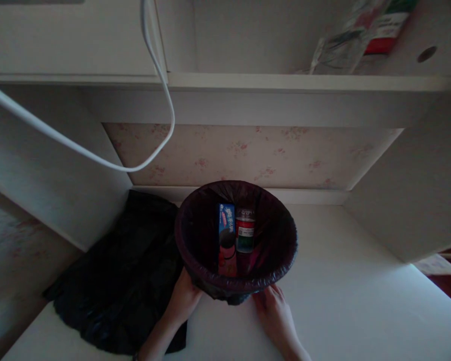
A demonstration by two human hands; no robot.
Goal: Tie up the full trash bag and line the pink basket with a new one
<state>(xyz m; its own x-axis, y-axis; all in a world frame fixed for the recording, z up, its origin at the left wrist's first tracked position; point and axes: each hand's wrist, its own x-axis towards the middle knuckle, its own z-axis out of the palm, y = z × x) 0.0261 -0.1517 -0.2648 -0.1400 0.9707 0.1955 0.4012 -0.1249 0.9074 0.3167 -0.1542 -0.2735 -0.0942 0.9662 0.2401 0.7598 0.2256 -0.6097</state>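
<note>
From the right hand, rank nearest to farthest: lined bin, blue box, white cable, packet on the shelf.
From the right hand:
1. Lined bin, touching it.
2. Blue box, inside the bin.
3. Packet, upper right shelf.
4. White cable, upper left; these last two are close.

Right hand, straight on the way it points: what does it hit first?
The right hand points up-left at the lined bin; it appears to touch the bag-covered wall already, so that comes first. Depth unclear.
</note>
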